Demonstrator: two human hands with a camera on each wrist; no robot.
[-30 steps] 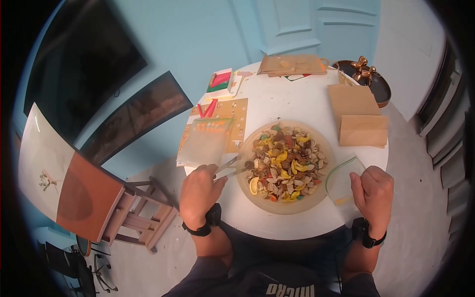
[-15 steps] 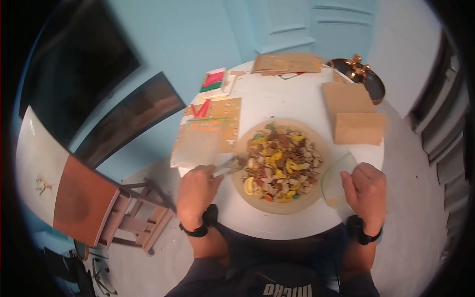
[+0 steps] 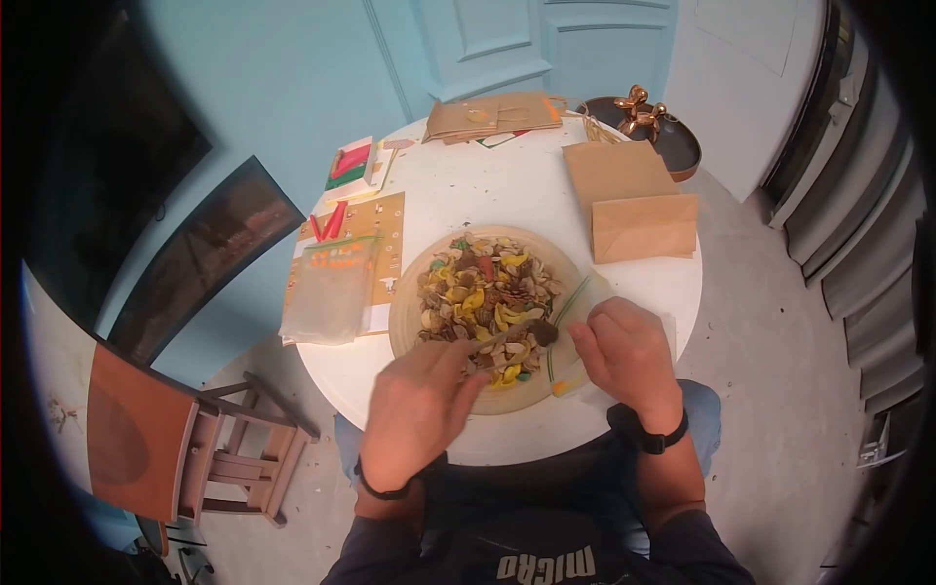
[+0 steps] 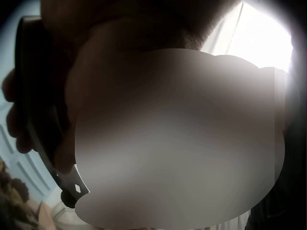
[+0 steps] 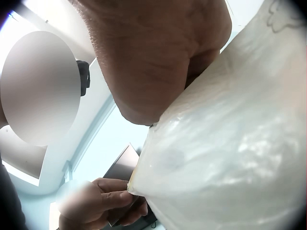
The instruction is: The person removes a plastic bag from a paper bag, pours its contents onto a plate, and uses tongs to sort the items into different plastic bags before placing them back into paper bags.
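My left hand (image 3: 419,405) grips metal tongs (image 3: 499,341) over a round pale dish (image 3: 402,336) heaped with dried potpourri (image 3: 483,288) in brown, cream, yellow and green. A dark brown, roundish dried piece (image 3: 542,332) sits at the tongs' tips, close to the mouth of a clear zip bag (image 3: 593,289) with a green seal. Curled fingers of my right hand (image 3: 629,356) hold that bag by its edge. In the right wrist view the milky bag (image 5: 220,158) fills much of the picture. The tongs' dark metal arm (image 4: 41,129) shows in the left wrist view.
Left on the white table (image 3: 468,190) lie another zip bag (image 3: 330,297), a patterned brown sheet (image 3: 388,234), red pieces (image 3: 331,224) and a small box (image 3: 351,166). Brown paper bags (image 3: 643,229) lie at right, more (image 3: 497,115) at the back. A wooden stool (image 3: 249,448) stands left.
My left hand has moved right with the tongs, from the dish's left edge across it to the bag, carrying the brown piece. The head view has shifted; my right hand still holds the bag.
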